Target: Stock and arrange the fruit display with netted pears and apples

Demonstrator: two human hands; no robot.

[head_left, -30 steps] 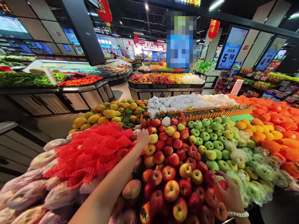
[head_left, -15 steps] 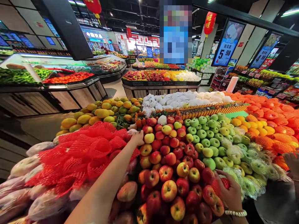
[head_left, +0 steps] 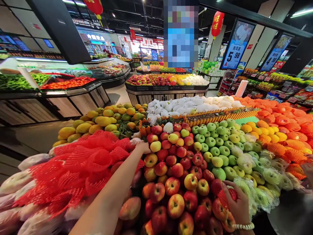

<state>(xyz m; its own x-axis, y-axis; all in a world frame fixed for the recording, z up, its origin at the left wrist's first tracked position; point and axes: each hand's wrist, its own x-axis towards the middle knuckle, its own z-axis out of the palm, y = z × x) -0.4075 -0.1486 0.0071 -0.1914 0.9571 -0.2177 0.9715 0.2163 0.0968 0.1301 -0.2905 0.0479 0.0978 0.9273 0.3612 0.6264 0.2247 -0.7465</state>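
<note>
My left arm reaches far across the fruit stand. My left hand [head_left: 143, 147] lies where the red-netted fruit [head_left: 80, 166] meets the pile of red and yellow apples [head_left: 176, 173]. Its fingers curl downward, and what they grip is hidden. My right hand [head_left: 236, 204], with a white bead bracelet on the wrist, is at the near right edge of the apple pile. Its fingers are closed on a piece of red foam net [head_left: 228, 195] beside an apple.
Green apples [head_left: 215, 143], bagged green fruit [head_left: 259, 173], orange-netted fruit [head_left: 288, 130], mangoes [head_left: 105, 120] and white-wrapped fruit [head_left: 190, 104] fill the stand. Pale bagged fruit [head_left: 26, 195] lies at the near left. An aisle [head_left: 119, 94] and more produce counters lie beyond.
My left hand has drawn back slightly toward the left along the edge of the red netting. My right hand has stayed by the apples with the net in it.
</note>
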